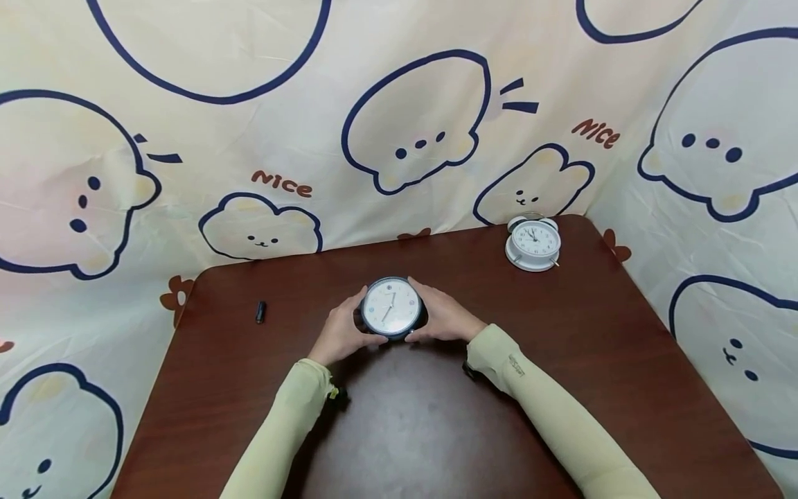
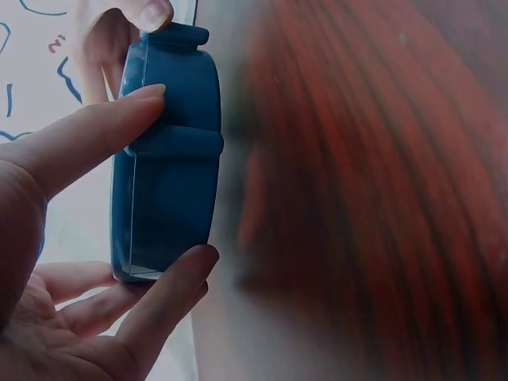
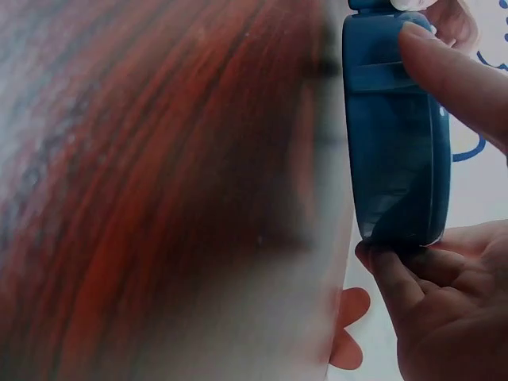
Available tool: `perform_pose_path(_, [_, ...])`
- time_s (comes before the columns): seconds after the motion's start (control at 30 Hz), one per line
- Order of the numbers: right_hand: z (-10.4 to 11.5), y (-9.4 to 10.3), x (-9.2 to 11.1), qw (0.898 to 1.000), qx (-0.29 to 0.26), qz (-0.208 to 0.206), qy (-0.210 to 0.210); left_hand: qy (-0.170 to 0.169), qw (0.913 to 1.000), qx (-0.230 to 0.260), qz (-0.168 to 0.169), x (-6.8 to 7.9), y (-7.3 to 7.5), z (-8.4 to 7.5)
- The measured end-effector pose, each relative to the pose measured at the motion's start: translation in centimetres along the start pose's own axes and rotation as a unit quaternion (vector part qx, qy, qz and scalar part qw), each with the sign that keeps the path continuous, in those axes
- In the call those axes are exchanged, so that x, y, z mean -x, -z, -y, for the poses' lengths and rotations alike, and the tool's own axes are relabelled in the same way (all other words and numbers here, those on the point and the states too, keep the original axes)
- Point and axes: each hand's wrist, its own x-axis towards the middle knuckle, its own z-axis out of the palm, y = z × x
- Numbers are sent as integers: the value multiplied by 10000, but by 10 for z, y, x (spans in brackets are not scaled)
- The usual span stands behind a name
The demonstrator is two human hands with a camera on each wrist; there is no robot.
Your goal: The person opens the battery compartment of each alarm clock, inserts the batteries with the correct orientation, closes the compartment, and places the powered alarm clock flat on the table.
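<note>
A round blue clock [image 1: 391, 307] with a white dial faces up in the head view, held between two hands. My left hand [image 1: 339, 333] grips its left side, with the thumb at the near edge and the fingers at the far edge. On the other side my right hand [image 1: 444, 317] grips it the same way. In the left wrist view the thumb presses the blue casing [image 2: 171, 206] beside a raised ridge, and fingertips support the opposite end. The right wrist view shows the casing [image 3: 393, 167] side-on, above the blurred tabletop. The clock's back is hidden.
A white twin-bell alarm clock [image 1: 533, 242] stands at the back right of the brown table [image 1: 623, 360]. Toward the left lies a small dark cylinder [image 1: 260, 312] that looks like a battery. Cartoon-printed cloth [image 1: 386, 229] hangs behind and beside the table.
</note>
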Motion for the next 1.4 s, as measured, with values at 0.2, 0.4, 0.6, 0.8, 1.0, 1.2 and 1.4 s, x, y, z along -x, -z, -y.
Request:
perform_pose_path(0.2, [0, -1, -10, 9999, 21, 112, -40, 111, 9999, -4, 97, -6, 4, 6])
perform_pose_path(0.4, [4, -3, -28, 10000, 73, 7, -42, -51, 9999, 58, 84, -15, 18, 17])
perform_pose_path(0.6, [15, -7, -51, 9999, 86, -99, 41, -70, 9996, 289, 41, -22, 37, 31])
perform_pose_path(0.8, [25, -11, -72, 9982, 375, -461, 42, -2, 9994, 354, -24, -30, 56, 43])
perform_pose_path(1.0, [37, -17, -89, 9965, 403, -731, 41, 155, 9992, 377, 21, -37, 74, 56])
perform_pose_path(1.2, [49, -27, -105, 9977, 68, -676, 7, 298, 9990, 323, 97, -41, 85, 70])
perform_pose_path(1.4, [54, -40, -119, 9977, 45, -657, -148, 500, 9983, 256, 177, -47, 90, 81])
